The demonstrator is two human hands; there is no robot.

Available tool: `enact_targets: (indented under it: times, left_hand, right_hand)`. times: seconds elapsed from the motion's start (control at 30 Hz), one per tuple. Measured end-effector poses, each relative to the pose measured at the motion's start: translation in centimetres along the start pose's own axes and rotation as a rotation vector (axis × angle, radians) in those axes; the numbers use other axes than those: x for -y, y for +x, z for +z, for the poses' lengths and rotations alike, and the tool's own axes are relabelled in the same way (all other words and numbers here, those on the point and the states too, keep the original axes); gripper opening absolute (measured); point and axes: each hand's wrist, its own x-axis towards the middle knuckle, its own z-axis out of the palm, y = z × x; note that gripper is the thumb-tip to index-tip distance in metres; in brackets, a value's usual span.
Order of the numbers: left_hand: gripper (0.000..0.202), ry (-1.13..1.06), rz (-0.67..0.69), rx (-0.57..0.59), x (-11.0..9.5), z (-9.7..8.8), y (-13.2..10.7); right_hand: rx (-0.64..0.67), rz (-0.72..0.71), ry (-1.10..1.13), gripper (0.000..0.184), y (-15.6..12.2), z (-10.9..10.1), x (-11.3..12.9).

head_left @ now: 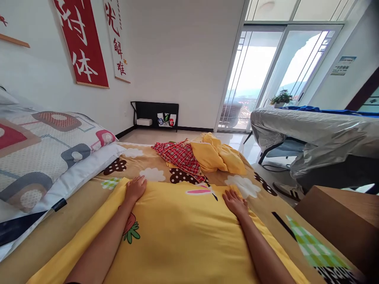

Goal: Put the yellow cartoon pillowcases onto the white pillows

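Observation:
A yellow pillow [189, 228] with a carrot print and a pink-eared print lies flat before me on a patterned bedsheet [97, 189]. At its far left corner rests my left hand [136, 188], palm down with the fingers stretched forward. My right hand [236, 202] presses flat near the far right corner, its fingers spread. Neither hand grips the cloth visibly. Beyond the pillow's far edge lie a crumpled red plaid cloth [180, 156] and a bunched yellow cloth [219, 154].
A large patterned pillow [56, 146] in a white cover lies along the left side. To the right stand a cardboard box [340, 209] and a table under a plastic cover [310, 126]. By the far wall is a black shelf [148, 110].

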Motion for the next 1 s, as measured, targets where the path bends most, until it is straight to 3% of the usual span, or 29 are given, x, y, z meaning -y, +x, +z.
enact_targets:
  times: [0.13,0.23,0.33,0.47,0.53,0.6,0.7,0.8,0.93,1.0]
  left_hand:
    - [0.048,-0.018,0.067,-0.120,-1.1,-2.1,-2.2]
    - [0.049,-0.049,0.218,-0.061,-0.4,-3.7,-5.4]
    - [0.051,-0.052,0.249,0.060,3.1,-4.4,-9.4]
    - [0.062,-0.143,0.062,0.064,10.2,-4.4,-15.3]
    - [0.068,-0.213,-0.038,0.043,13.1,-4.2,-18.0]
    - [0.069,-0.230,-0.089,0.010,14.6,-4.2,-20.4]
    - [0.067,-0.179,-0.096,-0.043,15.0,-4.5,-22.7]
    - [0.065,-0.100,-0.082,-0.088,14.9,-4.5,-24.3]
    - [0.058,-0.008,0.001,-0.202,16.4,-2.6,-27.0]
    - [0.053,-0.002,0.034,-0.260,17.4,-1.1,-28.6]
  right_hand:
    - [-0.109,0.084,0.069,0.056,-1.2,-1.2,0.6]
    - [-0.208,0.040,0.137,0.060,-3.6,-2.6,0.7]
    - [-0.249,-0.112,0.197,0.061,-8.4,-2.9,0.0]
    - [-0.285,-0.415,0.193,0.059,-16.6,0.4,-3.1]
    - [-0.390,-0.450,0.155,0.059,-19.7,2.5,-5.4]
    - [-0.474,-0.436,0.138,0.057,-21.4,3.5,-7.5]
    - [-0.524,-0.377,0.136,0.056,-21.4,2.3,-9.0]
    - [-0.531,-0.202,0.086,0.066,-19.5,-0.8,-8.3]
    - [-0.259,-0.006,0.034,0.082,-16.5,-3.4,-5.5]
    - [-0.220,-0.072,0.025,0.075,-15.1,-3.6,-4.3]
